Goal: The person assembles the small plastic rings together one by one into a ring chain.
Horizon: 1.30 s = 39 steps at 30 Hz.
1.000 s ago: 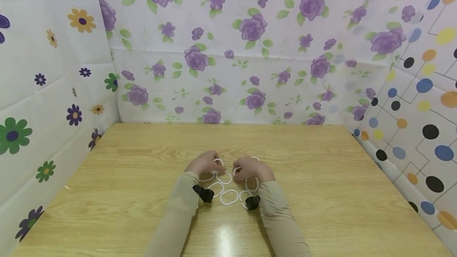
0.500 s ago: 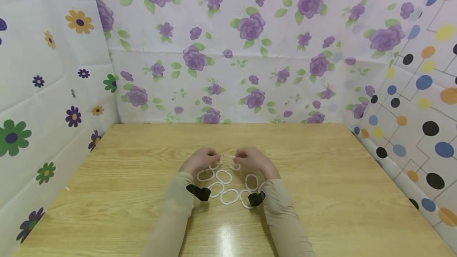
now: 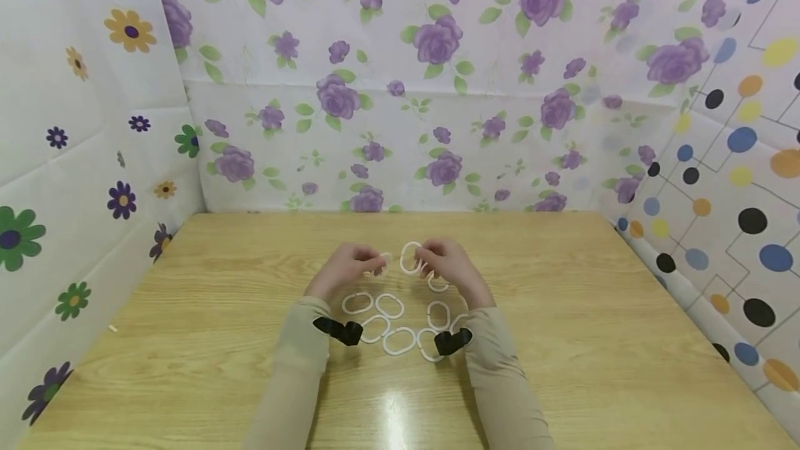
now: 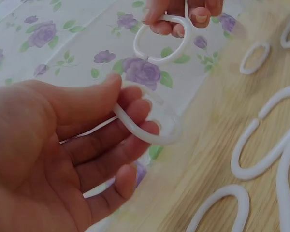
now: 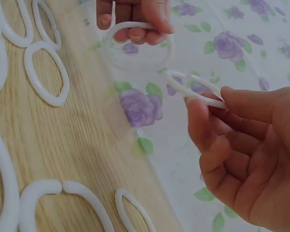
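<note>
Currently holding left white link (image 4: 137,134) and right white link (image 5: 183,90) apart above bench (image 3: 562,276)

In left hand (image 3: 348,266): pinching left white link by its outer end, between thumb and fingers (image 4: 111,154), tips close together. Blurred along its far side in left wrist view; can't tell from there if split.

In right hand (image 3: 453,268): pinching right white link by its outer end too, narrow grip, thumb against index finger. Split, with a small gap in the loop facing away from the fingers. Raised in head view, open oval toward camera. Near left white link, end toward end.

On bench: eight loose white oval links (image 4: 239,159) visible, lying flat in a rough arc below and between both hands. Split in several cases, some just beside each other. Partly covered at right by right wrist camera (image 3: 451,342). At left, partly behind left wrist camera (image 3: 346,332).

Near left bench edge: small white scrap (image 3: 112,328).

On forearms: beige sleeves (image 3: 290,367).

Behind bench: purple rose cloth (image 3: 437,103). To the sides: flower-print cloth (image 3: 94,179) left, dotted cloth (image 3: 712,228) right.
</note>
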Each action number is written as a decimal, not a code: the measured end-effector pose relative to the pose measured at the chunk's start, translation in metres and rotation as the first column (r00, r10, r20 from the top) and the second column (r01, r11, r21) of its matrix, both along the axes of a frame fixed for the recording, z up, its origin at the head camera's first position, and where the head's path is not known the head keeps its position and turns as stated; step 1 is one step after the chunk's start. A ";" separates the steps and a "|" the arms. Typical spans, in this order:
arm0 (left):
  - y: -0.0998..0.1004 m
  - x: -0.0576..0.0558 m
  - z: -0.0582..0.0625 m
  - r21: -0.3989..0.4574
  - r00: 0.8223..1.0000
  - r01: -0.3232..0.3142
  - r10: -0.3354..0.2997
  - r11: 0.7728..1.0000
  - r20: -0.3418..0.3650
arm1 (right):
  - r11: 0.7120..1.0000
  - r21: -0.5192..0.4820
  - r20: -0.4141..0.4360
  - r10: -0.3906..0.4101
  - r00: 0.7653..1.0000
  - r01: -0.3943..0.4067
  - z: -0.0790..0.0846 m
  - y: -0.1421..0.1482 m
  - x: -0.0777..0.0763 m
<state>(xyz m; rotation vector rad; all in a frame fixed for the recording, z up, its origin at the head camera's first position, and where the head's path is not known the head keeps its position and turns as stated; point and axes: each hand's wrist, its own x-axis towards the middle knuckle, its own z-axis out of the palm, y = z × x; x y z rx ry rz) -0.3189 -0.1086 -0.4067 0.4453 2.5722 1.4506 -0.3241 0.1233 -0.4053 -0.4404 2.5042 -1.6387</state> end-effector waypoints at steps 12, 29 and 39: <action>-0.001 0.001 0.003 0.394 0.997 0.036 -0.059 0.918 0.046 | 0.980 -0.189 0.074 -0.042 0.996 0.056 0.003 0.002 0.000; 0.004 0.000 0.003 0.340 0.997 0.075 -0.065 0.938 -0.039 | 0.917 -0.395 0.165 0.124 0.978 -0.049 -0.001 0.004 -0.002; 0.007 0.001 0.005 0.345 0.996 0.088 -0.076 0.935 -0.045 | 0.909 -0.414 0.168 0.130 0.977 -0.050 -0.001 0.009 -0.003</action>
